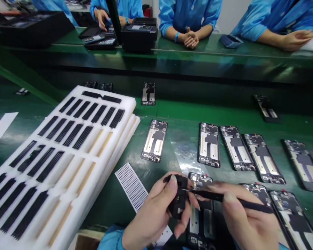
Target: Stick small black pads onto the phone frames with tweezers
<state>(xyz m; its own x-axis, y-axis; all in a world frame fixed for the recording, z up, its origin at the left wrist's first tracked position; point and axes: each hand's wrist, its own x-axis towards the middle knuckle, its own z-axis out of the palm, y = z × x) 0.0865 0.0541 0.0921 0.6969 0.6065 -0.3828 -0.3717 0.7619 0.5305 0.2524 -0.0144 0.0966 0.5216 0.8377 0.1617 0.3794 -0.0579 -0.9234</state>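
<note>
My left hand (156,211) is closed around a small black component (178,201), held upright between thumb and fingers. My right hand (245,222) pinches black tweezers (224,198) whose tip touches the top of that component. Both hands hover over a phone frame (201,222) lying on the green belt (182,111) at the near edge. Several more phone frames lie beyond, one (154,140) to the left and one (209,144) straight ahead.
A stack of white foam trays (75,152) with several black strips fills the left. A perforated white strip (131,185) lies by my left hand. Across the belt, people in blue sleeves rest their hands (191,37) on the far counter beside black boxes (139,33).
</note>
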